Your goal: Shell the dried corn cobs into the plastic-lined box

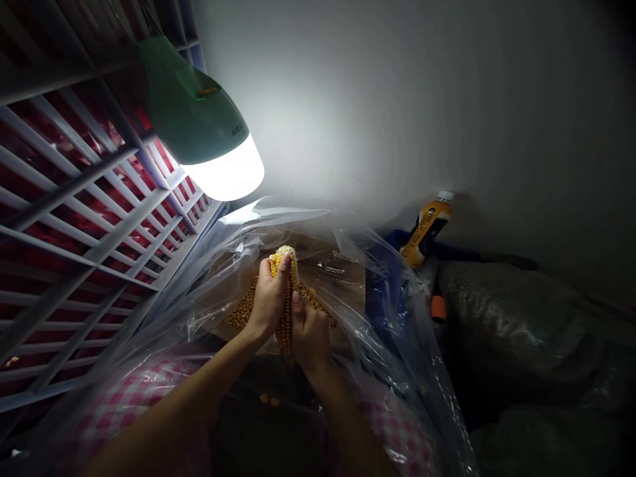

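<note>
Nearest, at the bottom edge: pink-and-white checked cloth (134, 397) over the lap, with two bare forearms reaching forward above it. Just beyond, a corn cob (285, 324) held upright between both hands, in front of a heap of loose kernels (241, 311). Left hand (268, 298) wrapped around the cob's upper part, grip closed tight, thumb pressed near the pale tip. Right hand (309, 331) clasped around the lower part, grip likewise closed, thumb lying against the kernel rows. Around and behind, a crumpled clear plastic sheet (348, 245). Farther right, an orange-labelled bottle (426, 228) beside dark sacks (507, 318). Upper left, a glowing green-topped lamp (209, 132) against a white grille (74, 232). Farthest back, a plain grey wall (422, 99).
</note>
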A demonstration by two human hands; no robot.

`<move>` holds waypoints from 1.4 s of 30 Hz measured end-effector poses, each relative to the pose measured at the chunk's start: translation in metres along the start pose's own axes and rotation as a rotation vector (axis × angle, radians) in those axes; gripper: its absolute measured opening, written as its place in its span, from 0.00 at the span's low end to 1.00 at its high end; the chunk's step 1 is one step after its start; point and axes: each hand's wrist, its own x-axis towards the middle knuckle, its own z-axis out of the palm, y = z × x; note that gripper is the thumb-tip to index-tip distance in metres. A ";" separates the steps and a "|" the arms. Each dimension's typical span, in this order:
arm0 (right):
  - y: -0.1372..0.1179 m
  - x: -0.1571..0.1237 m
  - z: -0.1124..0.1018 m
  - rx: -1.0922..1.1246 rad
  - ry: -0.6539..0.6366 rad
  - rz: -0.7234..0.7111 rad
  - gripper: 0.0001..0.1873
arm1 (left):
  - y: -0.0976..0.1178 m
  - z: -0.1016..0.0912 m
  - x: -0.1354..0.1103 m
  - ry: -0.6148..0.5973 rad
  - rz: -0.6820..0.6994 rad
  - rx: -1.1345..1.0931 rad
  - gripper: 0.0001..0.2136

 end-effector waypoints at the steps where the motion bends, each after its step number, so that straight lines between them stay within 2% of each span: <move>1: 0.000 0.000 0.000 0.005 0.011 0.004 0.34 | 0.000 0.000 0.000 -0.005 -0.021 -0.022 0.19; 3: 0.000 0.002 -0.001 0.044 0.069 0.040 0.35 | 0.001 0.001 -0.001 -0.028 -0.066 -0.098 0.19; 6: -0.002 0.006 -0.006 0.143 0.130 0.145 0.36 | 0.006 0.001 -0.002 -0.062 -0.056 -0.158 0.19; 9: -0.004 0.011 -0.015 0.243 0.031 0.211 0.36 | 0.009 0.002 -0.001 -0.091 -0.054 -0.141 0.18; 11: -0.006 0.014 -0.020 0.250 -0.011 0.177 0.37 | 0.009 0.003 -0.001 -0.098 -0.086 -0.144 0.18; 13: -0.007 0.015 -0.023 0.166 -0.024 0.110 0.36 | 0.006 0.005 -0.002 -0.085 -0.070 -0.118 0.18; 16: -0.008 0.014 -0.022 -0.014 -0.008 0.071 0.33 | 0.001 0.008 -0.006 -0.098 0.003 -0.045 0.18; 20: -0.006 0.011 -0.016 -0.132 0.029 0.064 0.32 | -0.006 0.010 -0.012 -0.106 0.014 0.004 0.18; 29: -0.003 0.004 -0.007 -0.032 0.125 0.103 0.32 | -0.013 0.008 -0.013 -0.097 0.026 0.048 0.19; 34: -0.001 0.004 -0.005 -0.054 0.165 0.147 0.35 | -0.019 0.009 -0.014 -0.069 -0.056 -0.050 0.23; 37: -0.002 0.008 -0.009 0.006 0.198 0.215 0.37 | -0.016 0.009 -0.013 -0.063 -0.132 -0.138 0.27; 39: -0.004 0.011 -0.015 0.105 0.160 0.248 0.37 | -0.011 0.009 -0.012 -0.084 -0.191 -0.181 0.28; 42: -0.003 0.017 -0.027 0.269 0.020 0.266 0.38 | -0.004 0.007 -0.009 -0.161 -0.357 -0.247 0.28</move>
